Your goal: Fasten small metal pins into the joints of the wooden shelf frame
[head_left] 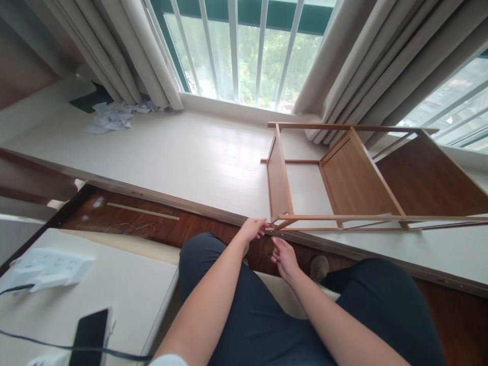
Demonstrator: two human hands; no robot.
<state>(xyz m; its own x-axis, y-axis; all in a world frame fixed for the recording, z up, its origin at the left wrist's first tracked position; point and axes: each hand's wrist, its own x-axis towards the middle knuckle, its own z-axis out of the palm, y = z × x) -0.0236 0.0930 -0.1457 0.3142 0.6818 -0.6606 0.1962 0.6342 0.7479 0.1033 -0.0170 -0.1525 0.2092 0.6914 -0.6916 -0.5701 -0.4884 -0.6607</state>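
A brown wooden shelf rack (360, 173) with several panels lies on its side on the pale window ledge. My left hand (253, 230) is at the rack's near left corner, its thumb and fingers brought together beside the end of the rail; whether they touch the wood I cannot tell. Just below that corner, in front of the ledge edge, my right hand (284, 256) is closed with thumb and forefinger pressed together. Anything small pinched in either hand is too small to make out.
Crumpled white paper scraps (110, 118) lie at the ledge's far left. A light strip (143, 211) and thin cord are on the dark wooden floor. The white table (125, 284) at left bears a power strip (57, 267), a phone (90, 335) and a black cable. Curtains (362, 56) hang behind.
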